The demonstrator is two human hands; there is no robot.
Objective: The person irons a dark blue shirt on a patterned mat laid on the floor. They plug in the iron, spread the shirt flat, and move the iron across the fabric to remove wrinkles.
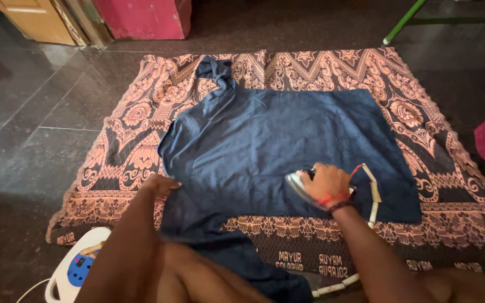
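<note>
A: Status, taking the blue garment as reference?

B: Nearest, off its near-left corner: one white power strip. Right hand is clenched round one iron on the garment's near-right area, cord trailing toward the person. Left hand lies flat, pinning the near-left edge.

A: Risks?

B: My read: an iron parked in one spot scorches the cloth; the cord may snag or drag folds.

A: Counts?

B: One garment, one patterned blanket under it, two hands. Beyond it, one pink box.
</note>
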